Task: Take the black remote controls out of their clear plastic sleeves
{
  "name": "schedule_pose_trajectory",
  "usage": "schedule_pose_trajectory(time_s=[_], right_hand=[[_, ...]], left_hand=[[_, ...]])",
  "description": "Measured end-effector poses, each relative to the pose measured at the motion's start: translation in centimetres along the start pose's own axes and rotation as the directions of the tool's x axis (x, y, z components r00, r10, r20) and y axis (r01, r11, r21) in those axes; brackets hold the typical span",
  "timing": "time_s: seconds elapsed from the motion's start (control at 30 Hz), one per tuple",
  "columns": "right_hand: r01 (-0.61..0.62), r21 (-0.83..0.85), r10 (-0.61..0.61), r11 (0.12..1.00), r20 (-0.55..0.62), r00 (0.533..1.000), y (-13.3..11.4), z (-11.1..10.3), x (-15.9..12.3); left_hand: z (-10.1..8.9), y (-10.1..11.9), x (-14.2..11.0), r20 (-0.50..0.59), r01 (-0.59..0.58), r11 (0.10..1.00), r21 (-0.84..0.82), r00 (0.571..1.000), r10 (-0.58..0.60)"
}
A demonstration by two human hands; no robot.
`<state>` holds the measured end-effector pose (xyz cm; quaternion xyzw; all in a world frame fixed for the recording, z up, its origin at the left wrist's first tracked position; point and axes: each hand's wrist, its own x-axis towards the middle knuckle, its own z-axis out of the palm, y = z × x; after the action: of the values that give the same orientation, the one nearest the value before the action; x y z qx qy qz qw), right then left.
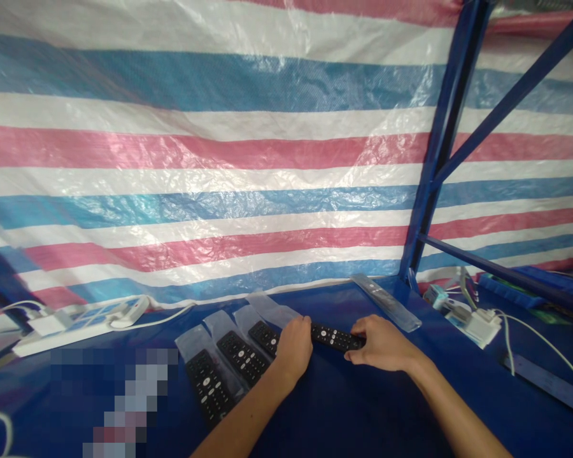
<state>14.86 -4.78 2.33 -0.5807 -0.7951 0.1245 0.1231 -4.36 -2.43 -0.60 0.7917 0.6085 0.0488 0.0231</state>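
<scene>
A black remote control point(332, 335) spans the gap between my two hands. My right hand point(381, 343) grips its right end between thumb and fingers. My left hand point(296, 346) is closed at the remote's other end, where a clear plastic sleeve point(270, 310) runs out behind it to the upper left. How far the remote sits inside that sleeve is hidden by my left fingers. Left of my hands, several remotes lie side by side on clear sleeves: an outer remote point(207, 385), a middle remote point(242, 356) and a remote point(263, 337) partly covered by my left hand.
Another sleeved remote point(386, 302) lies at the back right of the blue table point(363, 407). A white power strip point(86, 324) with plugs and cables stands at the left. More chargers point(480, 326) and cords are at the right, beside a blue metal frame point(439, 146). Striped sheeting point(210, 152) hangs behind.
</scene>
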Motion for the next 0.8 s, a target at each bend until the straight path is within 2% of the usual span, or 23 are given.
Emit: schedule_pose_trajectory(time_s=[0.17,0.27,0.37,0.5,0.63,0.8], right_hand=[[0.070,-0.004,-0.070,0.998,-0.040,0.997,0.6,0.2,0.2],[0.090,-0.001,-0.090,0.996,-0.039,0.995,0.5,0.5,0.3],[0.068,-0.004,-0.068,0.998,-0.050,0.996,-0.3,1.3,0.6],[0.005,0.004,-0.004,1.000,-0.120,0.993,-1.5,2.7,1.2],[0.060,0.136,-0.046,0.989,-0.105,0.993,-0.9,3.0,1.5],[0.161,0.402,-0.162,0.901,-0.031,0.986,1.2,1.8,1.5]], left_hand=[[0.3,-0.6,0.4,-0.019,0.019,1.000,-0.014,1.000,-0.019],[0.2,-0.2,0.2,-0.037,0.003,1.000,-0.021,0.999,-0.004],[0.1,0.8,-0.3,-0.051,-0.032,0.999,-0.035,0.998,0.031],[0.2,2.4,-1.0,-0.077,-0.116,0.990,-0.085,0.991,0.110],[0.1,2.7,-1.2,-0.100,-0.119,0.987,-0.105,0.989,0.109],[-0.5,1.5,-0.7,-0.122,-0.080,0.988,-0.131,0.990,0.064]])
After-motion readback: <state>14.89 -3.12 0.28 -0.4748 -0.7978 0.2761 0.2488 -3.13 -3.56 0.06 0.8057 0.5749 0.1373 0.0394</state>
